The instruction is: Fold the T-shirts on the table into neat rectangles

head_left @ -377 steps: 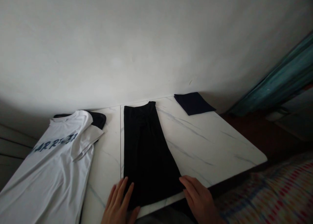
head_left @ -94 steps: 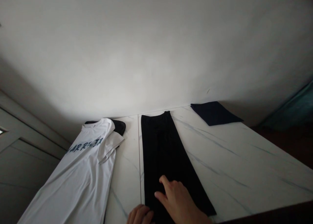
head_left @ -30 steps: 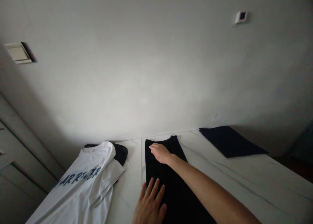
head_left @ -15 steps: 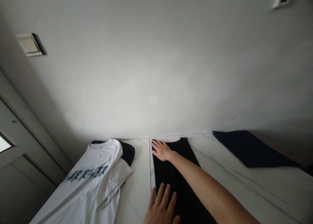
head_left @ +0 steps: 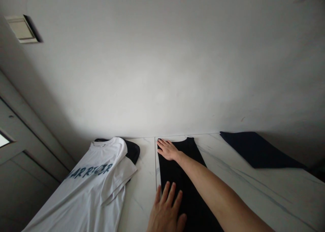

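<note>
A black folded garment (head_left: pixel 183 178), whose kind I cannot tell for sure, lies lengthwise on the white marble-patterned table (head_left: pixel 138 188). My right hand (head_left: pixel 167 149) rests flat on its far left corner, fingers stretched out, the forearm crossing over the cloth from the lower right. Nearer to me, my left hand (head_left: pixel 166 210) lies with fingers spread along the garment's left edge. Neither hand grips anything. Part of the black cloth is hidden under the right forearm, and its near end runs out of view.
To the left a white T-shirt (head_left: pixel 101 181) with dark lettering lies over a black item (head_left: pixel 133 151). A folded navy cloth (head_left: pixel 256 151) sits at the far right. The grey wall (head_left: pixel 159 66) rises behind the table, with a switch (head_left: pixel 22 29) on it; a panelled door (head_left: pixel 20 171) stands left.
The view has tilted down slightly, so the table things sit higher in the picture. Both hands keep nearly the same places on the black garment.
</note>
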Demonstrator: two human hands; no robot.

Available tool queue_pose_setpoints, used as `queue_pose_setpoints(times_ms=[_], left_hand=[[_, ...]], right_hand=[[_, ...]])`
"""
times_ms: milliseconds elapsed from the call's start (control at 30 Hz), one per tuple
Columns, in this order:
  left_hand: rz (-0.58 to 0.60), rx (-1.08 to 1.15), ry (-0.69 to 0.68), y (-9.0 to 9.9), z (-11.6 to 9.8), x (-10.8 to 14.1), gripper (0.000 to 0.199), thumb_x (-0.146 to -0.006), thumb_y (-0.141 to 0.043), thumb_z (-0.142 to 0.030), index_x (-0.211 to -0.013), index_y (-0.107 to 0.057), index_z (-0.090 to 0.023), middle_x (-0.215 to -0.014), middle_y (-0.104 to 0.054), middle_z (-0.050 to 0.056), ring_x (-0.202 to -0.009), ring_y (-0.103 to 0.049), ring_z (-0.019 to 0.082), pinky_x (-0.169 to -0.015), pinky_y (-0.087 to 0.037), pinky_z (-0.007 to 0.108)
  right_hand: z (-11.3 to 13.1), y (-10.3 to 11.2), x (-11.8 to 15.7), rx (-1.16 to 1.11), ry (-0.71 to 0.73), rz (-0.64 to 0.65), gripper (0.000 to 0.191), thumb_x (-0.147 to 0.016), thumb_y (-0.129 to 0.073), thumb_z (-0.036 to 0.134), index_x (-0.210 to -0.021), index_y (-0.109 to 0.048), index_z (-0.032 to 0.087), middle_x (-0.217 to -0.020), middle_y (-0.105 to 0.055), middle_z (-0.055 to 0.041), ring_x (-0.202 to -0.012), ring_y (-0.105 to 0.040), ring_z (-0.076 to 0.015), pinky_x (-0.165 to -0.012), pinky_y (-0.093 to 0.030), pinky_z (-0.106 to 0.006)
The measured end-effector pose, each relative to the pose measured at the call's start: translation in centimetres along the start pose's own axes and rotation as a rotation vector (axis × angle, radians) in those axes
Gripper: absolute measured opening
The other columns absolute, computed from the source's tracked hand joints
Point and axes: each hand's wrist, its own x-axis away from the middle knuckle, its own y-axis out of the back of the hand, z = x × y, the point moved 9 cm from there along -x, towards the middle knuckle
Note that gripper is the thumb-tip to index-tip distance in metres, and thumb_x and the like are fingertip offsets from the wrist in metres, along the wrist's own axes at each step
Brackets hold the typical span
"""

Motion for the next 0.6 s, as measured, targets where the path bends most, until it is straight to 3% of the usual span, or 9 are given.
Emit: queue_pose_setpoints(times_ms=[433,600], left_hand=[[-0.052,-0.003,-0.006,0.28,-0.19,0.35,0.073,-0.093,-0.056,-0.046,-0.158,-0.023,-0.034,-0.165,-0.025,0.005,-0.151,-0.024,0.035,-0.121,-0.027,0.062],[-0.019,0.011,0.001,0.54,-0.22,0.21,0.071,-0.093,-0.057,-0.043,-0.157,-0.026,-0.033,-0.164,-0.024,0.007,-0.151,-0.024,0.035,-0.12,-0.029,0.063]], right_hand=[[0.07,0.02,-0.02,0.019,-0.005,-0.003,0.068,-0.101,-0.028,0.05,-0.16,-0.027,0.016,-0.167,-0.02,-0.0101,-0.154,-0.017,-0.0255,-0.124,-0.01,-0.045],[-0.1,-0.25,-0.2,0.015,-0.004,-0.004,0.069,-0.101,-0.027,0.05,-0.16,-0.026,0.015,-0.167,-0.019,-0.0095,-0.154,-0.016,-0.0249,-0.124,-0.009,-0.045]])
